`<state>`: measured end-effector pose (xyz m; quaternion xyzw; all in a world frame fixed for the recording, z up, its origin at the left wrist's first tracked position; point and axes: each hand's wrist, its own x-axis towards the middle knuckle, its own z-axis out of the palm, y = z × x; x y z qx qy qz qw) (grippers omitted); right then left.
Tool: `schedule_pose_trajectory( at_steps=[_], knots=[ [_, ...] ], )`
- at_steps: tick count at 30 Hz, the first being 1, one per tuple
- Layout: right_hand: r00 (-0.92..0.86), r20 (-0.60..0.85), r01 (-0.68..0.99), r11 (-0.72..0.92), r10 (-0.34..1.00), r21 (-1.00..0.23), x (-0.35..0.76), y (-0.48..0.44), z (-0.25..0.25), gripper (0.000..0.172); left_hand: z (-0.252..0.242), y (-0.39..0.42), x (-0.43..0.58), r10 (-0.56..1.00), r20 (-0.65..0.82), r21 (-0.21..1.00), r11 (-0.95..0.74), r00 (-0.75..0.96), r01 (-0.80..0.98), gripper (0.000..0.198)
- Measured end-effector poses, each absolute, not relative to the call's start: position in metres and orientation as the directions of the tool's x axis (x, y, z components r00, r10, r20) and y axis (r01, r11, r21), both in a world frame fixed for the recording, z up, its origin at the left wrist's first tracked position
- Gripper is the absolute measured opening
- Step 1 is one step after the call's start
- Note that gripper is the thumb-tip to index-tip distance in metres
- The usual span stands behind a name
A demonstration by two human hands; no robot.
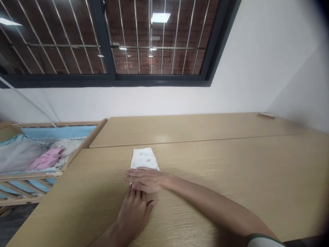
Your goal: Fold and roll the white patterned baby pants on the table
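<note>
A small white folded cloth (144, 158) with a faint print lies flat on the wooden tabletop (205, 178). My right hand (146, 179) rests flat across its near part, palm down, fingers stretched out to the left. Just below, my left hand (135, 207) lies palm down with its thumb held apart. Its fingertips reach the cloth's near edge and are partly hidden by the right hand. The cloth's near end is covered by both hands, so whether the left fingertips pinch it does not show.
At the left stands a wooden crib (84, 144) with blue lining, a pink cloth (47, 158) and other bedding inside. A seam runs across the tabletop toward the back. Behind are a white wall (154, 101) and a barred window (159, 79). A small flat object (267, 115) lies at the far right.
</note>
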<state>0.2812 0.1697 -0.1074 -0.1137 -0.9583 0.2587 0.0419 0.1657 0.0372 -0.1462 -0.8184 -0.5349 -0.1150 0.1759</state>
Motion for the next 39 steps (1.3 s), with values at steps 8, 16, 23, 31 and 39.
schedule_pose_trajectory(
  at_steps=[8,16,23,31,39],
  knots=[
    [-0.911,0.026,0.378,0.86,0.411,-0.342,0.271,0.239,-0.117,0.066,-0.168,0.044,0.155,0.794,0.485,-0.119,-0.354,0.366,0.928,0.059],
    [-0.861,0.088,0.468,0.849,0.5,-0.247,0.27,0.282,-0.125,0.067,-0.172,0.048,0.151,0.82,0.408,-0.11,-0.393,0.402,0.913,0.055],
    [-0.791,0.299,0.494,0.846,0.534,-0.202,0.284,0.254,-0.107,0.061,-0.147,0.078,0.108,0.787,0.312,0.013,-0.564,0.533,0.825,0.031],
    [-0.837,0.083,0.477,0.796,0.541,-0.373,0.341,0.183,-0.071,0.061,-0.131,0.098,0.092,0.813,0.296,0.096,-0.548,0.502,0.831,0.028],
    [-0.769,0.14,0.479,0.708,0.623,-0.519,0.351,0.184,-0.078,0.027,-0.091,0.121,0.082,0.949,0.123,0.573,-0.306,0.289,0.76,0.037]
  ],
)
